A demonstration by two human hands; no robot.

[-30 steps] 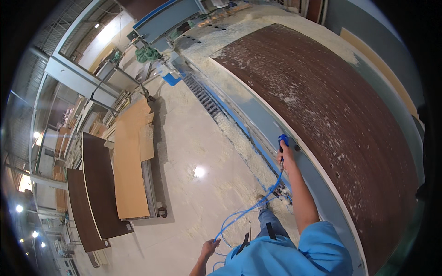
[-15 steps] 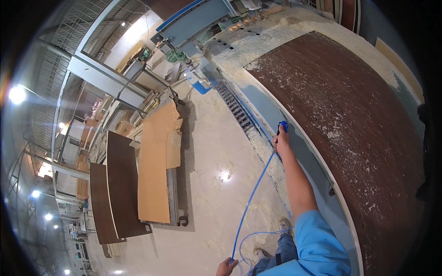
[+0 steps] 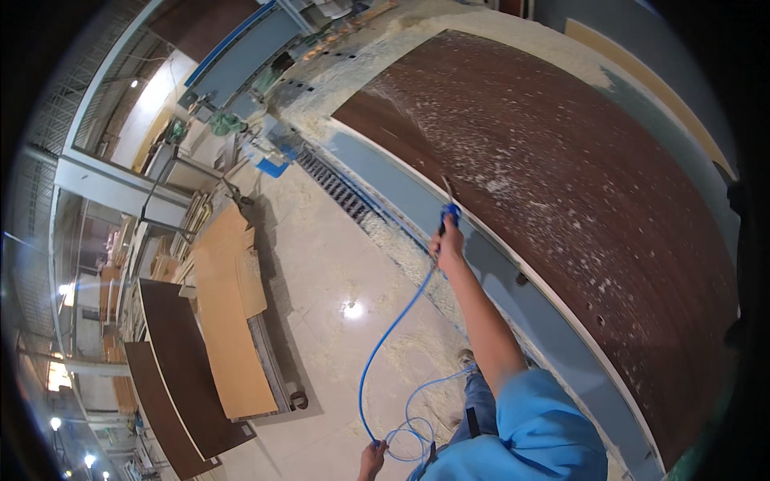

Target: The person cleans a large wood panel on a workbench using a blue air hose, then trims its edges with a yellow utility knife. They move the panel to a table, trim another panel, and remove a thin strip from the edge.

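Stretching beyond the right hand (image 3: 451, 244), a dark brown panel (image 3: 577, 200) is lying dusted with sawdust; that hand is gripping a blue air gun (image 3: 447, 215) at the panel's edge, while the left hand (image 3: 371, 460) is clasping the blue hose (image 3: 383, 341) low down.

1. A pale tiled floor (image 3: 321, 264) lay strewn with wood shavings, with a bright lamp glare on it.
2. A cart (image 3: 273, 377) stood at the left, stacked with light wooden boards (image 3: 228, 313).
3. Dark brown panels (image 3: 172, 361) leaned just beside that cart.
4. A blue machine housing (image 3: 245, 52) stood at the far end, near heaped sawdust (image 3: 337, 80).
5. A slotted black track (image 3: 337, 188) ran along the floor.
6. Grey steel beams (image 3: 112, 188) crossed the left side.
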